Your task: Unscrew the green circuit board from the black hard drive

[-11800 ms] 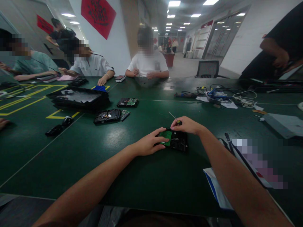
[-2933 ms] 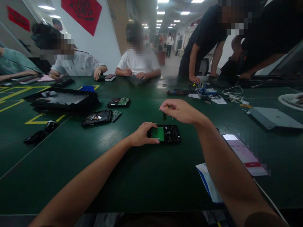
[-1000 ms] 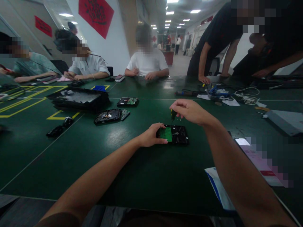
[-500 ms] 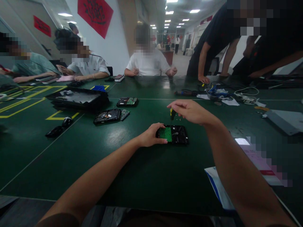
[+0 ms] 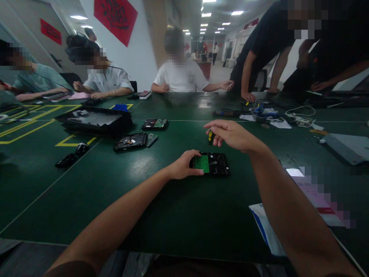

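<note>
A black hard drive (image 5: 220, 164) with a green circuit board (image 5: 201, 164) lies flat on the green table in front of me. My left hand (image 5: 186, 165) grips its left end, thumb on the near edge and fingers on the far edge. Above it, my right hand (image 5: 227, 134) holds a small yellow-and-black screwdriver (image 5: 211, 136) upright by the handle. The thin shaft points down to the drive at the board's right edge; whether the tip sits in a screw is too small to tell.
Left of the drive lie an opened hard drive (image 5: 131, 142), a loose circuit board (image 5: 152, 140) and another drive (image 5: 155, 124). Beyond them stands a black tray (image 5: 95, 119). Cables (image 5: 268, 111) lie at the back right, a white-and-blue packet (image 5: 266, 229) near my right forearm. Several people are around the table.
The fingers of my right hand have shifted on the screwdriver, showing more of its handle. My left hand and the drive stay put. A person across the table has stretched a hand sideways.
</note>
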Demonstrator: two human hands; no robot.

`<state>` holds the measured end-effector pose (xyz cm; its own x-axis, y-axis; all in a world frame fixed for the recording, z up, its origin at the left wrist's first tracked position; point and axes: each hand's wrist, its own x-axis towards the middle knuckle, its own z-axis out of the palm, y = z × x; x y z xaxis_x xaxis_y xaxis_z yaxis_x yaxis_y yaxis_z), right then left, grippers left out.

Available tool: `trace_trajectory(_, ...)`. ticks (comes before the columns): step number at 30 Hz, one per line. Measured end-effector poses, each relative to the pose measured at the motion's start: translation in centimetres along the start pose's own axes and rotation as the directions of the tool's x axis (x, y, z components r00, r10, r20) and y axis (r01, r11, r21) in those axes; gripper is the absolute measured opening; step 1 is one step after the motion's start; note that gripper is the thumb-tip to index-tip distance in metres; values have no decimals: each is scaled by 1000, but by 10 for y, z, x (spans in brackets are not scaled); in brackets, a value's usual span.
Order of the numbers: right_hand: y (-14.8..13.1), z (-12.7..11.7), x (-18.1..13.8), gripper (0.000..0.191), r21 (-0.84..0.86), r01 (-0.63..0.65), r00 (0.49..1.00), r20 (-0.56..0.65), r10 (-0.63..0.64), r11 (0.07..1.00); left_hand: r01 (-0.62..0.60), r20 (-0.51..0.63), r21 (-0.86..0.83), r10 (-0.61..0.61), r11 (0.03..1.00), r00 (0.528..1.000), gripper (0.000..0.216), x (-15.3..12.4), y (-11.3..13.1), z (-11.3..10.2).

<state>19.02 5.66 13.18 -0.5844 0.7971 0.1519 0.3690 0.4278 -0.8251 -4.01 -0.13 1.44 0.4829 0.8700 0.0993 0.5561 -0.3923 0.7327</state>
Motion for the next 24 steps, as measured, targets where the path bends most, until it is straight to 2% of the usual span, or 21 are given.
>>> trace_trajectory(3, 3, -2, 0, 27, -93, 26, 997, -72, -33, 995, 6, 6, -9, -5, 1000, 1000, 77, 0, 2, -1)
trace_trajectory(6, 4, -1, 1, 26, -98, -8, 995, -101, -2, 995, 19, 17, -16, -18, 1000, 1000, 78, 0, 4, -2)
trace_trajectory(12, -3, 4, 0, 31, 34, -22, 1000, 19, 21, 999, 19, 7, -18, -19, 1000, 1000, 78, 1, 1, -1)
trace_trajectory(15, -3, 3, 0, 32, 70, -39, 999, 35, 37, 997, 16, -4, -15, -16, 1000, 1000, 77, 1, 0, 0)
trace_trajectory(21, 2, -1, 0, 25, -84, 4, 997, -76, -10, 996, 19, 21, -22, -18, 1000, 1000, 78, 0, 4, -2)
trace_trajectory(24, 1, 1, 0, 22, -86, -18, 997, -75, 11, 996, 11, 5, -18, -11, 1000, 1000, 78, 0, 4, -2)
